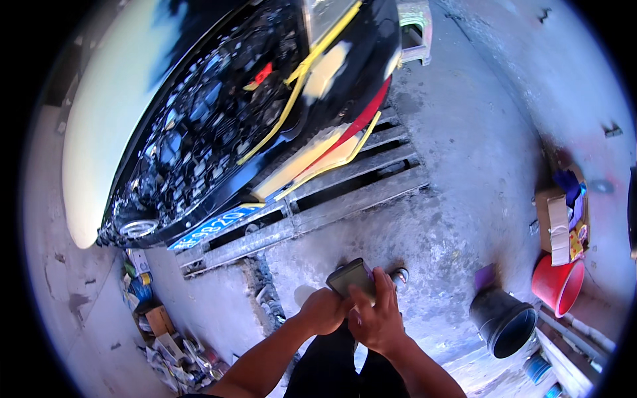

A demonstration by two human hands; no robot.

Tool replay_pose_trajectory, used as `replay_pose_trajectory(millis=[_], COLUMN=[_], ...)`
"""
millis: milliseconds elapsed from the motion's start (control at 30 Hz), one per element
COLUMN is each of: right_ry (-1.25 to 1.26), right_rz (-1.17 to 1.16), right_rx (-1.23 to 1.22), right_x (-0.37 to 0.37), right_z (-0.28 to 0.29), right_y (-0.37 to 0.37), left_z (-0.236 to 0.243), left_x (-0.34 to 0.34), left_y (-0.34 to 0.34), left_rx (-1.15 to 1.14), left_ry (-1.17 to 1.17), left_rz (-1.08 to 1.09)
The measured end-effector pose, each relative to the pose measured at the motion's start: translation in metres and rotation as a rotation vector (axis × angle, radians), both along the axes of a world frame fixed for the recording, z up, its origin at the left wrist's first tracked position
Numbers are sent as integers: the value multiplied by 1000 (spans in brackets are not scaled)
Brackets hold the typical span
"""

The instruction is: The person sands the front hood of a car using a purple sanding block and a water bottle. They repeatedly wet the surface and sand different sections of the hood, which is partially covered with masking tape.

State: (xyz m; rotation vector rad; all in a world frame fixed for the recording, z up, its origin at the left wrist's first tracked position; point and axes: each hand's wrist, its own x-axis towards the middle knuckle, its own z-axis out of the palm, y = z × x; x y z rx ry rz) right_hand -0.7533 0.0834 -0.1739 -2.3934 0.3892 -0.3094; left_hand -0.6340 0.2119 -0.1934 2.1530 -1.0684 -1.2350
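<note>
Grey sanding block (352, 276) low in the middle of the view, just near of the floor grating, held up in both hands. Right hand (377, 322) closed round its right edge, thumb laid across the top face, fingers curled behind. Left hand (324, 310) fisted against the block's lower left corner; whether actually gripping it or only pressed against it, cannot tell. Small grey cylinder end (399, 274) poking out just right of the right hand's fingers, kind unclear. Dark trousers (332, 361) directly below the hands.

Beyond the block, a metal grating (345, 192) set in the stained concrete floor (464, 166), running from lower left to upper right. Over the grating's far side, the front of a black car (219, 119), mesh grille exposed, yellow masking tape (302, 73) crossing it, a red strip along the lower edge, beige filler patches on the bumper, a blue plate at the near left corner. Pale hood to the far left.

To the right, near: black bucket (505, 323), red bucket (557, 285) beside it, cardboard box (561, 222) of rags and bottles just behind. To the left, near: a heap of cans and cartons (149, 312) along the floor's edge.
</note>
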Motion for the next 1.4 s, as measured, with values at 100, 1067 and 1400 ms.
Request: replay_pose_trajectory(millis=[100,1067,1400], right_ry=[82,-597,-995], right_rz=[-28,-780,-738], right_rx=[-21,1750,827], right_x=[-7,8,144], right_z=[-13,-133,-36], right_y=[-3,-1,-41], left_z=[-13,25,-5], left_x=[-9,106,215], left_y=[-7,-63,-67], left_rx=[-29,-541,-81], left_ry=[-43,-100,-256], left_rz=[-83,-182,-295])
